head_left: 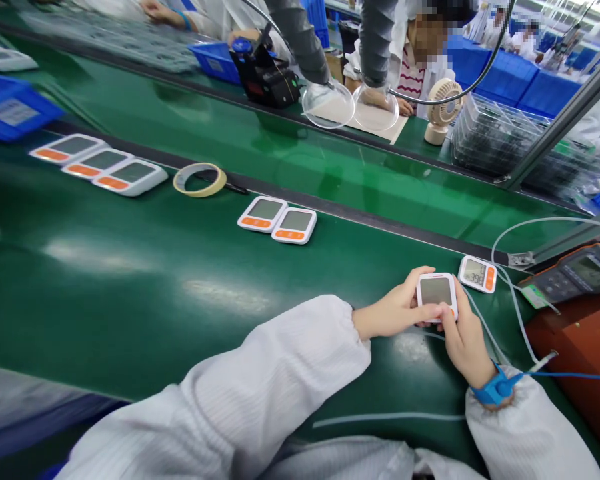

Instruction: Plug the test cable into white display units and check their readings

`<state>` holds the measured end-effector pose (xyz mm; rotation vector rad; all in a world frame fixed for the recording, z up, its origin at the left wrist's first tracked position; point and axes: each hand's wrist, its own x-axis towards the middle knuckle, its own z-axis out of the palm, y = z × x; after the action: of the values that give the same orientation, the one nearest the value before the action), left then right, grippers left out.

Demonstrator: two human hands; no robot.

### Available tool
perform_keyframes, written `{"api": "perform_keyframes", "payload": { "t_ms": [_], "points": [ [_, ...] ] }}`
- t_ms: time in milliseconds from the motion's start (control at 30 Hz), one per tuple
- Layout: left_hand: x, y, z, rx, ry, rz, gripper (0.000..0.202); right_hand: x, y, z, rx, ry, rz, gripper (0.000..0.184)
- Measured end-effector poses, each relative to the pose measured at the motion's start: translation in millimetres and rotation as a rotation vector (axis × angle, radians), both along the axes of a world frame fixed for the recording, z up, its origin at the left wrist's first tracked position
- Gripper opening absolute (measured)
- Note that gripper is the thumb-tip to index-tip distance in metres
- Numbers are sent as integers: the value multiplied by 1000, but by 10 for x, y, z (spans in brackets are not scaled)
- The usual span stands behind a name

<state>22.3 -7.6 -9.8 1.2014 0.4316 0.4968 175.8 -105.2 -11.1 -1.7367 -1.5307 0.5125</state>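
Note:
Both my hands hold one white handheld monitor [437, 291] with a blank grey screen, above the green bench [190, 347]. My left hand [400, 308] grips its left side, with the thumb over the lower front. My right hand [466, 333] wraps the right side, its thumb also on the lower front, where a little orange shows. The thumbs mostly cover the monitor's buttons. Just right of my hands lies a similar monitor [478, 274] with digits on its screen. A blue wrist strap [495, 388] with a cord is on my right wrist.
Two monitors [294, 225] and a tape roll [200, 180] lie along the bench's back edge, with several more farther left. At right, a grey meter [580, 273] and thin tubing sit by an orange-brown box [580, 360]. Across the conveyor, people work near a fan [443, 107].

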Motion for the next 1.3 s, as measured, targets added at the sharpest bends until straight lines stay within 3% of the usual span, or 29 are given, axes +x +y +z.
{"api": "perform_keyframes", "payload": {
  "t_ms": [167, 400, 1300],
  "points": [
    [-41, 33, 59, 13, 54, -134, 76, 36, -6, -22, -19, 92, -6, 54],
    [-20, 19, 30, -27, -28, -102, 70, 19, -2, -13, -35, 137, 3, 54],
    [-18, 26, 43, -42, 1, -97, 72, 26, 20, -7, -62, 107, -11, 55]
  ]
}}
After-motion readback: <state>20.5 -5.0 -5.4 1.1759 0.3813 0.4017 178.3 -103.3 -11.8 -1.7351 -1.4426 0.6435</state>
